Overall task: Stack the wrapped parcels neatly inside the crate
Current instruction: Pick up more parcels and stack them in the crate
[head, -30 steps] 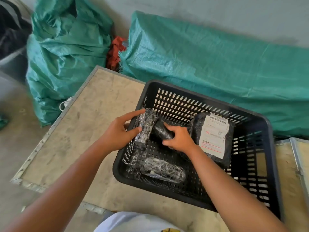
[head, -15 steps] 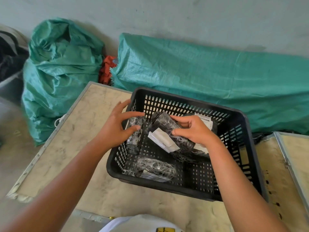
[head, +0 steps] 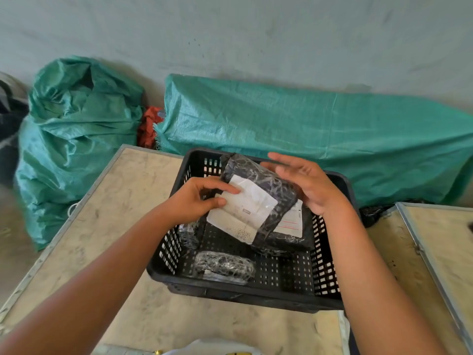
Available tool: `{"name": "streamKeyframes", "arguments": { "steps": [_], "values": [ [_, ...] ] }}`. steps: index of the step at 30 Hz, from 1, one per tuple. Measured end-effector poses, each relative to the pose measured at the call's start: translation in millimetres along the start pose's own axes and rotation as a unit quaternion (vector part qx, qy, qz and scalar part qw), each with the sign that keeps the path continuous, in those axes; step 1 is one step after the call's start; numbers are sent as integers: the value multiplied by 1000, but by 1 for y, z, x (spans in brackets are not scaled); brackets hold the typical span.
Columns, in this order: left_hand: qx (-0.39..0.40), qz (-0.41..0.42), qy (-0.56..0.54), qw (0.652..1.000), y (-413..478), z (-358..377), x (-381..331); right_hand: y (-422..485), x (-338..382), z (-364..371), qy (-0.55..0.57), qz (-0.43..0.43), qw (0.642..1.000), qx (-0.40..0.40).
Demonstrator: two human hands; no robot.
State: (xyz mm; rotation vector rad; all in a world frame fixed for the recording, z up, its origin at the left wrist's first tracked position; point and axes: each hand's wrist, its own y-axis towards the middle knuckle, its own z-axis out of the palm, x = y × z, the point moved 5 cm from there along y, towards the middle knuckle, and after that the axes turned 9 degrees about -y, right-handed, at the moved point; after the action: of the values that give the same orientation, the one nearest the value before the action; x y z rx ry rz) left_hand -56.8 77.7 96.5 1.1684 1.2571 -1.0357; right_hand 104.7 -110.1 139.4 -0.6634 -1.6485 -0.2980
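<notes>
Above crate [head: 256, 298]: left hand [head: 194, 201] pinches labelled parcel [head: 258, 201] edge; right hand [head: 307, 185] spread.

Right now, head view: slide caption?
Left hand holds a labelled parcel over the black crate; right hand open beside it.

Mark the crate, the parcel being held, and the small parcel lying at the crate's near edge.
crate [head: 330, 272], head view, on its slotted right wall.
held parcel [head: 271, 185], head view, on the black wrap above its white label.
small parcel [head: 225, 265], head view, on the middle of its wrapped top.
</notes>
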Motion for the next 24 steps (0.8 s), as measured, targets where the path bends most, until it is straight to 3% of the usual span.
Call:
{"name": "streamKeyframes", "arguments": {
  "steps": [2,5,10,14,19,24],
  "values": [
    [-31,-4,-32,999,3,-6,10,-6,-9,-6,10,-28,997,-75],
    [-61,-26,-63,996,11,-11,27,-15,-29,6,-69,-42,984,-158],
    [-82,-83,-24,993,27,-12,53,0,-66,40,-223,-23,967,-117],
    [-64,-156,58,984,41,-12,77,29,-85,52,-242,31,964,-103],
    [41,-268,185,945,48,9,119,60,-121,63,-279,113,948,-99],
    [37,-305,265,914,60,12,142,76,-141,83,-362,136,920,-64]
  ]
}}
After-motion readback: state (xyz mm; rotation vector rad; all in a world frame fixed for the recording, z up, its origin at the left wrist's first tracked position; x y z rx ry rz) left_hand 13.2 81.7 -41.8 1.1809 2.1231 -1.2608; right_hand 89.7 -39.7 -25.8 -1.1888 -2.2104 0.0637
